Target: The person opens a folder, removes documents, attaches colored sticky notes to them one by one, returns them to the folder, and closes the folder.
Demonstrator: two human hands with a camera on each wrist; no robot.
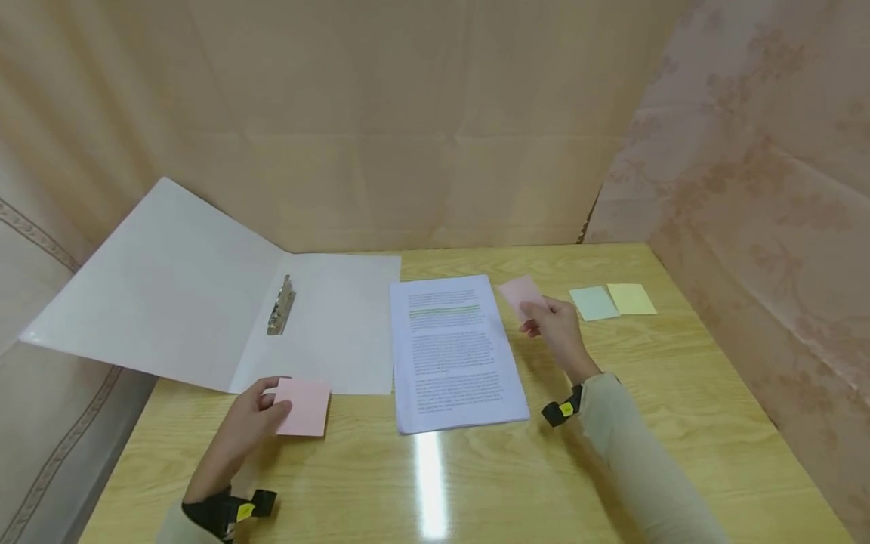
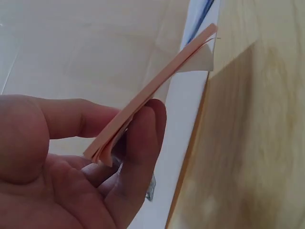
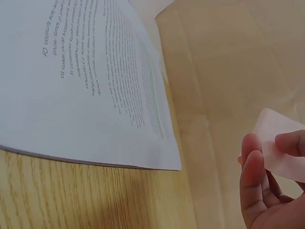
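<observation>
My left hand (image 1: 254, 419) pinches a pad of pink sticky notes (image 1: 303, 408) near the front edge of the open folder. In the left wrist view the pad (image 2: 152, 93) appears edge-on between thumb and fingers, its sheets fanning slightly at one end. A single pink sticky note (image 1: 523, 295) is pinched by my right hand (image 1: 563, 332), just right of the printed stack of paper (image 1: 455, 355). The right wrist view shows this note (image 3: 281, 143) between thumb and fingertips, apart from the page. One line on the top sheet carries a green highlight (image 1: 444, 310).
A white folder (image 1: 347, 325) lies open at the left, its cover (image 1: 163, 287) tilted up, with a metal clip (image 1: 281, 306) near the spine. At the right lie a green sticky note (image 1: 593, 303) and a yellow one (image 1: 632, 299). Curtains (image 1: 408, 128) stand behind the wooden table (image 1: 680, 408).
</observation>
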